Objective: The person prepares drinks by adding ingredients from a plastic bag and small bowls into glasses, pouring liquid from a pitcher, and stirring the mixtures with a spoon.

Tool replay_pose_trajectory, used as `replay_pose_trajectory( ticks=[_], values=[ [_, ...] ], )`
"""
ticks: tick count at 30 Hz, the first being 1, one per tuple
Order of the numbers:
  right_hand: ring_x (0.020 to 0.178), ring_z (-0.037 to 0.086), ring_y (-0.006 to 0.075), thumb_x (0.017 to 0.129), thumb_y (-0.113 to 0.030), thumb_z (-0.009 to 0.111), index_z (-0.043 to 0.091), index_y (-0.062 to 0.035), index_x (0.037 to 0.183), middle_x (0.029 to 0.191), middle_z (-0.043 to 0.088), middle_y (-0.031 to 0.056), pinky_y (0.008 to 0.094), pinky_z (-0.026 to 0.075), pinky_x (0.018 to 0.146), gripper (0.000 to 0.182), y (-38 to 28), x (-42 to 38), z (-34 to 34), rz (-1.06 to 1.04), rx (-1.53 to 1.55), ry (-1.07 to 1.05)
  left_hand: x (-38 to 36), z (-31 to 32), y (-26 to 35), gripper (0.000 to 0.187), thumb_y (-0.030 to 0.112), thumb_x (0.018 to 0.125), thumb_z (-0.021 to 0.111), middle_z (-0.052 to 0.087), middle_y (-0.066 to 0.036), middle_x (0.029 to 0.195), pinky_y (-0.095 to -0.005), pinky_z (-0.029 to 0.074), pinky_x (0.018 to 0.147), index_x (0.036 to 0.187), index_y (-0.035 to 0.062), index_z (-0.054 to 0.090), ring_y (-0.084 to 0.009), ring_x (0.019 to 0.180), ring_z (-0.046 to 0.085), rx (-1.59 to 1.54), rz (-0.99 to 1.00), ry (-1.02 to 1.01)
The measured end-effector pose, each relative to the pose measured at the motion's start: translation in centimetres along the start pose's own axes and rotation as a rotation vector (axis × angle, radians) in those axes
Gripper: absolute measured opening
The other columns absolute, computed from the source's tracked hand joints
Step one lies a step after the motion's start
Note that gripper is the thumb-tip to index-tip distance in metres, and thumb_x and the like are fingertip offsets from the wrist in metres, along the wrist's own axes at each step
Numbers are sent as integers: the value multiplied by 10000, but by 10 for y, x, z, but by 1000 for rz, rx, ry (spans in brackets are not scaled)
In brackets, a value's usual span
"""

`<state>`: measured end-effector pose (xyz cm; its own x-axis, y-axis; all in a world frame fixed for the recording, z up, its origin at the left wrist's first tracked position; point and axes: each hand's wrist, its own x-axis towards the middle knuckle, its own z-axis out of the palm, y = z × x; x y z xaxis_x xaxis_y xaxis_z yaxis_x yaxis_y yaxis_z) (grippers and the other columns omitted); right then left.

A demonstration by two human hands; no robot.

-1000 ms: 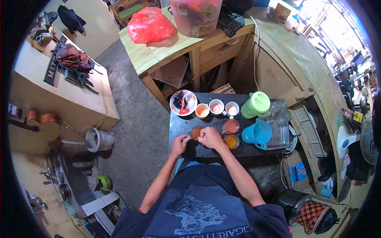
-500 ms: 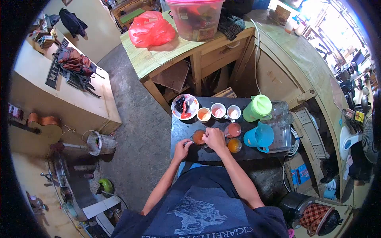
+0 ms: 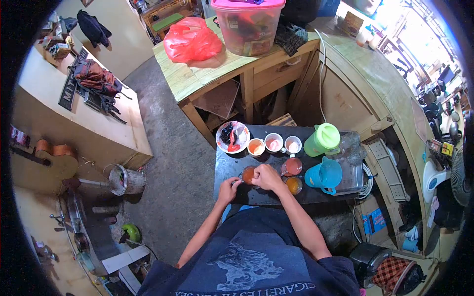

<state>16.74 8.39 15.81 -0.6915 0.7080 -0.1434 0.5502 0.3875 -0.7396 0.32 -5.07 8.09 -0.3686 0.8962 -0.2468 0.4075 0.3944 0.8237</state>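
A glass mug of orange-brown drink stands near the front of the low black table. My left hand is closed on the mug's handle at its left side. Over the mug's right rim, the fingers of my right hand are pinched together; what they hold, if anything, is hidden. Right of that hand are a glass of pinkish drink and a glass of orange drink. Behind stand an orange-filled cup and two white cups, one beside the other.
A patterned bowl with black and red plastic sits back left. To the right are a green lidded pitcher, a blue jug, clear glasses and a clear tray. A wooden counter rises behind.
The view has shifted slightly, so the table sits a little lower and further right. Both hands stay at the mug, with the right hand's pose slightly changed.
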Motion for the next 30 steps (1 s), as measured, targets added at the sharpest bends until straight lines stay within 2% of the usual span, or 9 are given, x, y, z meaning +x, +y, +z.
replay_pose_trajectory(
  ticks=[2, 5, 8, 11, 14, 18, 24, 27, 30],
  values=[
    [619, 642, 339, 683, -167, 675, 597, -17, 618, 624, 623, 175, 431, 498, 569, 181, 9, 4, 6, 74, 180, 55, 1, 3, -7, 240, 236, 887, 605, 686, -181, 857, -376, 499, 731, 971, 25, 682, -302, 798, 673, -23, 10, -5],
    [601, 638, 324, 689, -172, 676, 593, -16, 606, 608, 617, 163, 414, 485, 547, 196, 10, 2, 1, 92, -73, 255, 6, 1, -6, 240, 240, 883, 611, 684, -183, 840, -378, 501, 715, 969, 28, 683, -290, 778, 672, -41, -28, -28],
    [599, 637, 319, 695, -188, 687, 595, -20, 620, 606, 618, 158, 402, 477, 531, 205, 3, -5, -5, 39, -133, 126, 3, -6, 5, 237, 243, 878, 616, 687, -167, 826, -371, 500, 687, 964, 33, 685, -266, 744, 667, -23, -60, -56],
    [604, 638, 323, 693, -199, 690, 596, -27, 620, 614, 624, 158, 413, 476, 534, 210, 13, 1, 2, -40, 106, 33, 5, -3, 3, 234, 246, 880, 617, 692, -141, 817, -359, 495, 658, 961, 39, 689, -233, 710, 655, -41, -13, -51],
    [616, 636, 333, 687, -204, 687, 601, -29, 636, 626, 623, 169, 432, 479, 551, 201, 6, 4, 4, 92, 140, 238, 6, -4, 2, 237, 251, 887, 612, 679, -100, 763, -341, 485, 633, 953, 34, 682, -190, 668, 621, -88, -25, -58],
    [613, 632, 342, 694, -197, 681, 597, -24, 638, 617, 614, 175, 435, 479, 558, 201, 3, 3, -1, 86, -51, 185, 9, -1, -4, 236, 248, 899, 608, 643, -44, 729, -308, 469, 640, 918, 18, 656, -150, 659, 577, -229, -130, -149],
    [601, 622, 352, 698, -192, 679, 595, -20, 641, 615, 611, 176, 439, 474, 554, 200, 2, 2, -4, 61, -6, 214, 10, 11, -13, 137, 32, 849, 493, 636, -74, 924, -259, 446, 716, 860, 5, 627, -119, 773, 558, -625, -97, 82],
    [594, 619, 351, 702, -189, 681, 589, -19, 641, 614, 610, 174, 440, 469, 548, 204, 7, 1, -2, 26, 11, 189, 13, 11, -30, 132, 27, 844, 473, 631, -41, 1001, -229, 431, 681, 825, 49, 602, -88, 778, 542, -620, -120, 72],
    [598, 621, 352, 709, -186, 680, 591, -21, 646, 617, 614, 171, 439, 467, 547, 197, 8, 2, -4, 40, 130, 162, 15, 13, -35, 139, 38, 855, 482, 637, -36, 951, -223, 420, 624, 761, 50, 584, -84, 713, 538, -593, -139, 174]
  ],
)
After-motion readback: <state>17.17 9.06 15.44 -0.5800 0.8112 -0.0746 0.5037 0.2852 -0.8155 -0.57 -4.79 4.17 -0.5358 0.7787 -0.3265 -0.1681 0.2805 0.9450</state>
